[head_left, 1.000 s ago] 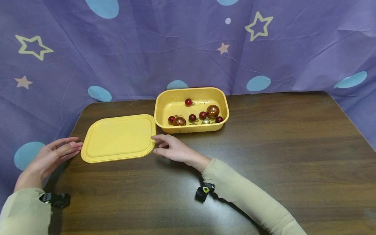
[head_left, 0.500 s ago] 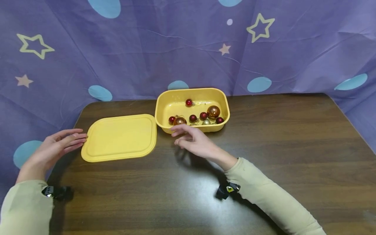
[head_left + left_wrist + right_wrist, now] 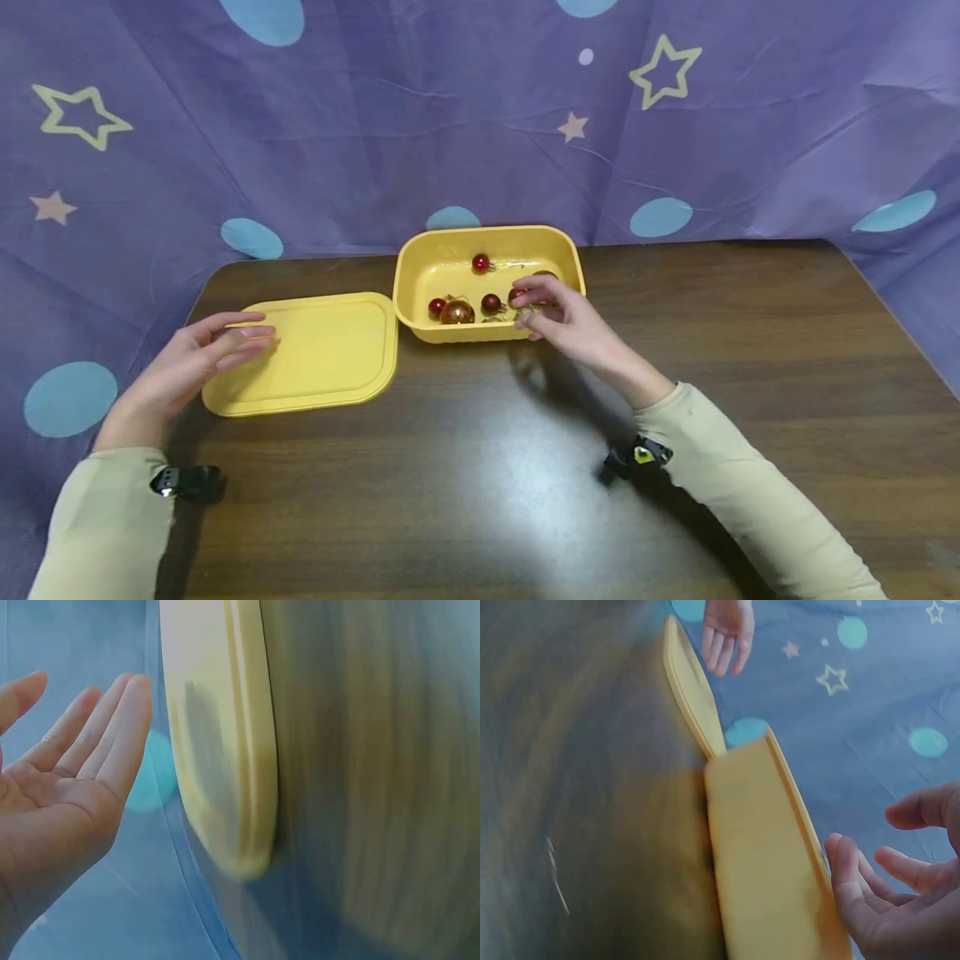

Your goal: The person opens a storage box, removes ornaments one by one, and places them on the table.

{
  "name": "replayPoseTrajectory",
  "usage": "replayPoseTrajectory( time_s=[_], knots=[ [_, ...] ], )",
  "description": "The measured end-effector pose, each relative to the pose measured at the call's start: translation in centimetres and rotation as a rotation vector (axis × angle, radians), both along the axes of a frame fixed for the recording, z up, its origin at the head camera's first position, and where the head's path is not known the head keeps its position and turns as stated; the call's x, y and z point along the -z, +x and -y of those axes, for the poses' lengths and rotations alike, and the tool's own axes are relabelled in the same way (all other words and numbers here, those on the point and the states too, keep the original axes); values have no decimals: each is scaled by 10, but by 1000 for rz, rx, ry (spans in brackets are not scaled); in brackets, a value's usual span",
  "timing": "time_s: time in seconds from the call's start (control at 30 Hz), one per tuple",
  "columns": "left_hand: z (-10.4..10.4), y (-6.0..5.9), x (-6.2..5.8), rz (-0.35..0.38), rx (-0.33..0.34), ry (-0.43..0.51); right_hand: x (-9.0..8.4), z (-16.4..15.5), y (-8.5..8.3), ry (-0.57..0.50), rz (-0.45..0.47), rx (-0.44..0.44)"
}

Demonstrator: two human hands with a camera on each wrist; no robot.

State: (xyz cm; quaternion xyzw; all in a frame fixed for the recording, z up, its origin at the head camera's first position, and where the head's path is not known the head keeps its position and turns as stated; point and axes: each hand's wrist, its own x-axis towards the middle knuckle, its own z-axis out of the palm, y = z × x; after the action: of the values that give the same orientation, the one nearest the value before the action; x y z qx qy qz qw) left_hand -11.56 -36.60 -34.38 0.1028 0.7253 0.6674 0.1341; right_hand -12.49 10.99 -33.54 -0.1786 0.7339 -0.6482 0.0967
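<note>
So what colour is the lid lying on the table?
Yellow. The lid matches the tub; the head view shows it best.

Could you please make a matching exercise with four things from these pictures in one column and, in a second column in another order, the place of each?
Things
1. yellow lid
2. yellow container
3. left hand
4. right hand

Places
A. over the right end of the container, above the ornaments
B. flat on the table, left of the container
C. over the left part of the lid
D. at the back middle of the table, holding small red ornaments and a copper one

Pairs: 1-B, 2-D, 3-C, 4-A
</note>
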Motion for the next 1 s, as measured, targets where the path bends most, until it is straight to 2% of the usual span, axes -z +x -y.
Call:
replayPoseTrajectory(
  time_s=[0.07, 0.17, 0.33, 0.4, 0.57, 0.77, 1.0],
  knots=[
    [-12, -2, 0, -34, 18, -22, -2, -7, -3, 10, -7, 26],
    [-28, -7, 3, -70, 70, 12, -4, -16, -7, 19, -17, 53],
    [-61, -12, 0, -64, 69, 8, -8, -24, -15, 44, -27, 78],
    [-76, -14, -4, -56, 43, -47, -9, -27, -18, 48, -18, 94],
    [-104, -23, -5, -59, 38, -150, -11, -29, -26, 49, 20, 136],
    [-126, -37, -4, -56, 70, -260, -14, -27, -33, 124, 31, 162],
    [-146, -53, 1, -39, 88, -247, -14, -19, -40, 175, 7, 191]
  ],
)
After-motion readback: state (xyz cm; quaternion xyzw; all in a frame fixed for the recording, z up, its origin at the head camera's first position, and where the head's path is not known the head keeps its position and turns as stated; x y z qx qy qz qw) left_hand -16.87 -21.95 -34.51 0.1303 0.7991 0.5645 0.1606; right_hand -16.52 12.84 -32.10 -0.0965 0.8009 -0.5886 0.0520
